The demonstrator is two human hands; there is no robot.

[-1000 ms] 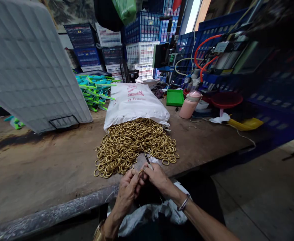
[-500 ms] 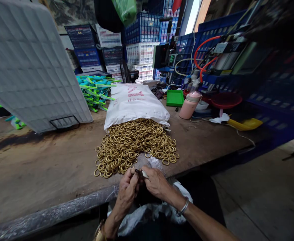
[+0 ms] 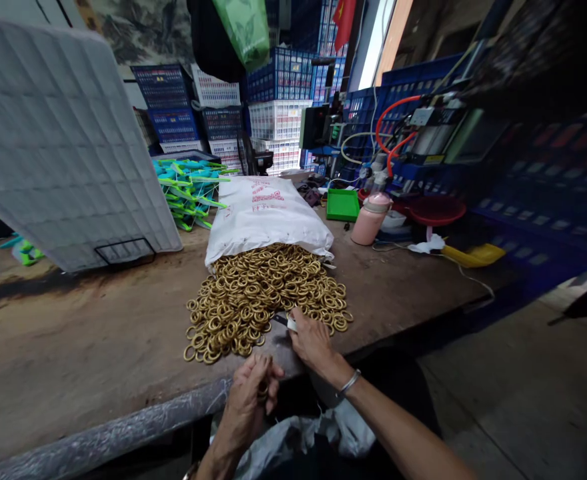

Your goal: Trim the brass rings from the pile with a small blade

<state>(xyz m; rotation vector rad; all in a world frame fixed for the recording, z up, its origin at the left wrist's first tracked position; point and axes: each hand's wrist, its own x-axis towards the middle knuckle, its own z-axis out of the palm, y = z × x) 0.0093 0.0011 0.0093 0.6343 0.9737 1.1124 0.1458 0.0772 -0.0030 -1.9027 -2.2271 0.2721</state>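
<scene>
A heap of gold-coloured rings (image 3: 258, 287) spills from the mouth of a white sack (image 3: 268, 230) lying on the table. My right hand (image 3: 314, 341) is closed round the white handle of a small knife (image 3: 291, 325); its dark blade points left at the near edge of the heap. Lower and to the left, my left hand (image 3: 248, 390) is curled at the table edge. Its fingers close on a gold ring (image 3: 262, 390), mostly hidden in the palm; whether there are more rings I cannot tell. White sacking (image 3: 318, 433) hangs below both hands.
Left of the sack stands a grey ribbed panel (image 3: 73, 153), with green and blue plastic pieces (image 3: 186, 193) behind it. To the right are a green tray (image 3: 342, 205), a pink bottle (image 3: 370, 220), a red dish (image 3: 436, 210) and a yellow scoop (image 3: 476, 256).
My hands have moved apart. The right hand with the knife has gone forward to the rings, while the left has drawn slightly back towards me. The view has tilted and shifted a little.
</scene>
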